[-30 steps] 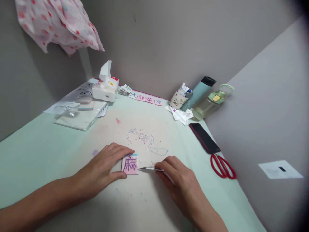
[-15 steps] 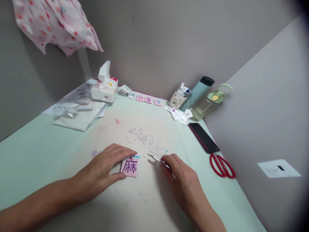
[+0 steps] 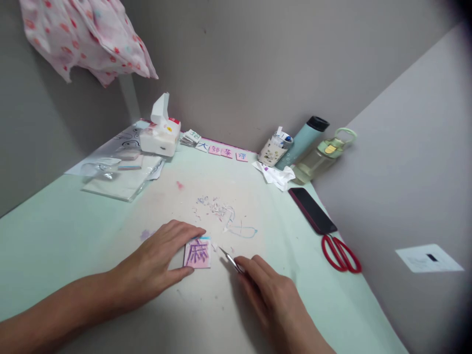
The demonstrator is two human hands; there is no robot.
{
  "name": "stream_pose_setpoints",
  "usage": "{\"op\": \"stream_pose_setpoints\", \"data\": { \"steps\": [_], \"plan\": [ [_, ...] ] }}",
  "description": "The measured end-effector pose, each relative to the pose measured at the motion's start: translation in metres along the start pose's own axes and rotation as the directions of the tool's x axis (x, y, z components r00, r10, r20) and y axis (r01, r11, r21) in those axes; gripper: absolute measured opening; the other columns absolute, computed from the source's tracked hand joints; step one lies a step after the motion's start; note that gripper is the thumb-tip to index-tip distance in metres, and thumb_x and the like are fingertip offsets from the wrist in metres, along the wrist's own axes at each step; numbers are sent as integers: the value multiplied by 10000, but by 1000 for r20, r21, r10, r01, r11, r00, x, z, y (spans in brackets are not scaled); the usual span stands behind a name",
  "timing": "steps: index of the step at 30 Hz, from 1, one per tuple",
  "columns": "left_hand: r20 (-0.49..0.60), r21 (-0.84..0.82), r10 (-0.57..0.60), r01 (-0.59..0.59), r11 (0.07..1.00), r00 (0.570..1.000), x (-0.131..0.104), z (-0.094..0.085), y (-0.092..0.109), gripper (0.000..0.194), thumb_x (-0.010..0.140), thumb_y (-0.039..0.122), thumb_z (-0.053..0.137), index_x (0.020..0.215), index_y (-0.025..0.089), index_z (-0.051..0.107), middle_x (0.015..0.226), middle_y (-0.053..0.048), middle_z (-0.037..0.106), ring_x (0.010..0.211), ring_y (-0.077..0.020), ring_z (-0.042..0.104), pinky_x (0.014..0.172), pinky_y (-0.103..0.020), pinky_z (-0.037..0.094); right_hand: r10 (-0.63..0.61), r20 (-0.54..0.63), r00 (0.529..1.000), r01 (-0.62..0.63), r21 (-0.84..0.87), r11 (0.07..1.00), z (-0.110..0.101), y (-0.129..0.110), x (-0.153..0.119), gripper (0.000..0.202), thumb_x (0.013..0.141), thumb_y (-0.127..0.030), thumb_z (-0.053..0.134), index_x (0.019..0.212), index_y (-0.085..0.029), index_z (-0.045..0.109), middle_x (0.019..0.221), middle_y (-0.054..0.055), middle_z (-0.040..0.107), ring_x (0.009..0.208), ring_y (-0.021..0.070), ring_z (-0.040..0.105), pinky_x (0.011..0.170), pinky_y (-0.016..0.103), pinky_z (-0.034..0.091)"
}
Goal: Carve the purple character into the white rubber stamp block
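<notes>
A small square carving block (image 3: 198,260), pink with a purple character and a blue strip along its far edge, lies flat on the table. My left hand (image 3: 157,258) grips it at its left side, forefinger at the far corner and thumb at the near edge. In my right hand (image 3: 267,290) is a slim metal craft knife (image 3: 230,258), held like a pen. Its tip points up and left, a little right of the block and apart from it. Pale and bluish shavings (image 3: 217,207) and a thin curled strip (image 3: 243,235) lie beyond the hands.
Along the back stand a tissue pack (image 3: 160,140), several character tiles (image 3: 226,152), a pen cup (image 3: 273,151), a blue flask (image 3: 304,142) and a green bottle (image 3: 319,155). A phone (image 3: 312,210) and red-handled scissors (image 3: 341,253) lie right; plastic-wrapped sheets (image 3: 114,184) lie left.
My right hand has moved left and nearer to me with the craft knife, its tip now closer to the block's right edge. The block has turned slightly under my left hand.
</notes>
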State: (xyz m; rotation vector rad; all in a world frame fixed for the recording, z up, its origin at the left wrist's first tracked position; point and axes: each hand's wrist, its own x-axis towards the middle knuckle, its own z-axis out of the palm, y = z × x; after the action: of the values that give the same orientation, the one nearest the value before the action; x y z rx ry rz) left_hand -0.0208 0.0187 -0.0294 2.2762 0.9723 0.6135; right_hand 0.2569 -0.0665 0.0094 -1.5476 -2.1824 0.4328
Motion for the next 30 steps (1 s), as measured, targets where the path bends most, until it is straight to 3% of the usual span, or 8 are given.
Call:
{"op": "stream_pose_setpoints", "data": {
  "steps": [4, 9, 16, 21, 26, 30],
  "plan": [
    [-10, 5, 9, -9, 1000, 1000, 0, 3, 0, 536, 990, 317, 655, 1492, 353, 471, 1421, -25, 622, 1308, -280, 554, 1090, -409, 467, -100, -105, 990, 102, 12, 995, 15, -1, -9, 339, 1113, -237, 375, 1353, -213, 614, 870, 37, 683, 605, 163, 652, 536, 278, 450],
    [-65, 50, -1, 4, 999, 998, 3, 7, -2, 481, 988, 388, 672, 1443, 326, 530, 1348, -29, 641, 1239, -277, 577, 1036, -384, 482, -133, -111, 985, 137, 27, 990, 19, -8, -8, 302, 1118, -246, 380, 1254, -214, 648, 854, 36, 664, 602, 160, 632, 533, 273, 451],
    [-38, 29, -6, 7, 1000, 999, 4, 4, 0, 427, 998, 368, 657, 1417, 348, 579, 1289, -26, 632, 1200, -270, 576, 1008, -367, 477, -190, -101, 977, 188, -31, 982, 22, -10, -6, 302, 1125, -220, 359, 1235, -197, 640, 838, 34, 665, 568, 158, 616, 506, 274, 440],
    [-26, 13, -21, 21, 1000, 999, 4, 3, 0, 429, 996, 335, 651, 1418, 349, 576, 1295, -22, 628, 1206, -264, 567, 1028, -371, 470, -137, -206, 969, 134, -28, 991, 22, -8, -6, 299, 1117, -209, 388, 1328, -198, 601, 860, 35, 646, 616, 158, 630, 536, 263, 464],
    [-23, 0, -30, 30, 1000, 999, 3, 3, 1, 427, 988, 331, 651, 1409, 345, 581, 1294, -26, 626, 1199, -269, 568, 1021, -374, 474, -56, -202, 978, 37, -98, 994, 22, -5, -5, 325, 1122, -257, 372, 1166, -200, 689, 825, 34, 615, 571, 152, 606, 508, 266, 446],
    [-52, -24, -2, 1, 1000, 999, 3, 2, 1, 454, 971, 301, 686, 1402, 362, 557, 1277, -13, 617, 1193, -257, 571, 1008, -362, 470, -85, -220, 972, 63, -103, 993, 22, -3, -5, 358, 1153, -292, 352, 1291, -208, 671, 812, 27, 645, 532, 134, 596, 472, 255, 407]
  ]
}}
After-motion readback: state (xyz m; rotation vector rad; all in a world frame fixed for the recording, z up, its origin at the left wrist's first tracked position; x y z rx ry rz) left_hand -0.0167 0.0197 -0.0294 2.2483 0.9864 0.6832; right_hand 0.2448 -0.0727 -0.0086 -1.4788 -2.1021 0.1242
